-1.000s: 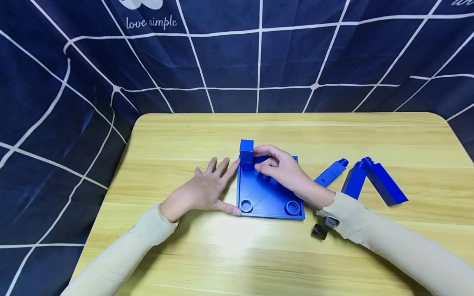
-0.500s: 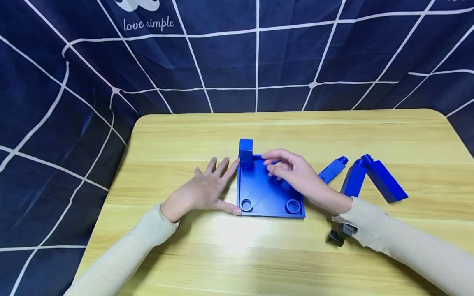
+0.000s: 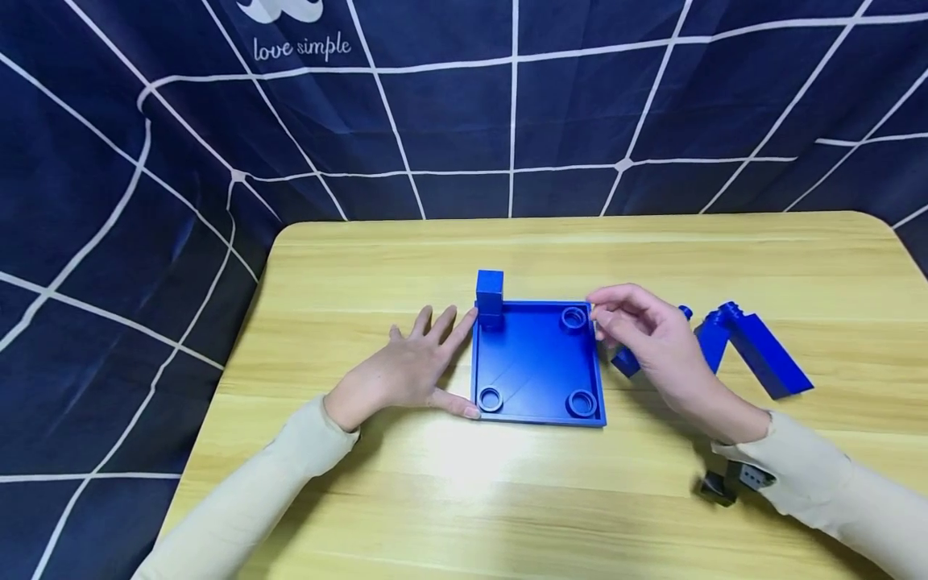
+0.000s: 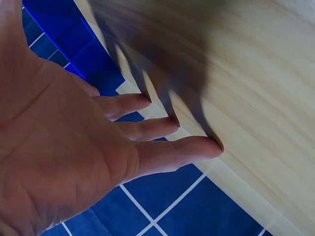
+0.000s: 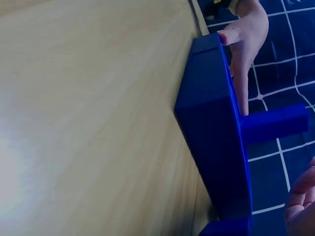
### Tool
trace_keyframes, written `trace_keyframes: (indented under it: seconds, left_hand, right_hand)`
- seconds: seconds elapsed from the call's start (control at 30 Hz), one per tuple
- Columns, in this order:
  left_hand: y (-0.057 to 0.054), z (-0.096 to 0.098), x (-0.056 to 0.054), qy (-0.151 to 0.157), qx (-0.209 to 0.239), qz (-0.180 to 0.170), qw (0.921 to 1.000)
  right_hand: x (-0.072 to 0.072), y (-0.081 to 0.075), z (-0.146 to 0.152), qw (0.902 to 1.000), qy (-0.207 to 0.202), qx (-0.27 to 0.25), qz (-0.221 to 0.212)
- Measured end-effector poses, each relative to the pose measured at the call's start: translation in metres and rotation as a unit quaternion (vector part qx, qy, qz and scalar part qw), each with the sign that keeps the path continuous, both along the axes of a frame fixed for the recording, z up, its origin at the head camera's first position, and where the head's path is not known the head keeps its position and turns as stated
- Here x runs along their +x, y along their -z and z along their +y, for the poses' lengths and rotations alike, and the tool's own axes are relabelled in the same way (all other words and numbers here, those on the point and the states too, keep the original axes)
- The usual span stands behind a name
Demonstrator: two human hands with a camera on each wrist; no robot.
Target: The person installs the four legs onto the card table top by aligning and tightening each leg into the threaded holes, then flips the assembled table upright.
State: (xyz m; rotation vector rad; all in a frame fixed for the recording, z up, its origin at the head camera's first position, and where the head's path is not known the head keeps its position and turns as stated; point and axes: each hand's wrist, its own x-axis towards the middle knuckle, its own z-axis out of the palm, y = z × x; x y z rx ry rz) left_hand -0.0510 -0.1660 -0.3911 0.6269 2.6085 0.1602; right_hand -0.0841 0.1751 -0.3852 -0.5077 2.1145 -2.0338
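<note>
A square blue tray-like board [image 3: 536, 354] with a raised rim lies on the table. Round sockets show at three of its corners, and a square blue post [image 3: 490, 292] stands upright at the far-left corner. My left hand [image 3: 409, 370] is spread flat beside the board, with thumb and forefinger against its left edge; the left wrist view shows the other fingers extended. Just past the board's far-right corner hovers my right hand [image 3: 656, 342], fingers loosely bent and nothing between them. Partly behind that hand lies a loose blue post [image 3: 625, 362].
Two more blue posts lie farther right, one [image 3: 770, 356] in full view and another [image 3: 714, 337] partly covered by the right hand. They meet at their knobbed ends. A dark blue cloth with white lines [image 3: 565, 113] hangs behind the wooden table [image 3: 406, 258].
My right hand has moved right from beside the upright post, across the board, toward the loose posts, uncovering the far-right socket. My left hand has stayed at the board's left edge.
</note>
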Motion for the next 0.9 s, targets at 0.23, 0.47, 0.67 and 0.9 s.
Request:
trace_keyframes:
  seconds: [0.23,0.47,0.67,0.9]
  left_hand:
    - [-0.002,0.0,0.0,-0.003,-0.008,-0.004,1.0]
    - [-0.002,0.001,0.0,-0.005,-0.008,-0.006,0.9999]
    - [0.0,0.002,-0.001,-0.005,-0.009,-0.003,0.9999]
    - [0.002,0.001,0.0,-0.003,-0.008,0.001,1.0]
  right_hand:
    - [0.005,0.004,0.016,0.9994,0.015,-0.032,-0.003]
    - [0.004,0.001,0.041,0.999,0.041,-0.014,0.009]
    - [0.006,0.002,0.065,0.9974,0.048,-0.054,0.001]
    - [0.009,0.007,0.082,0.9925,0.081,-0.092,-0.001]
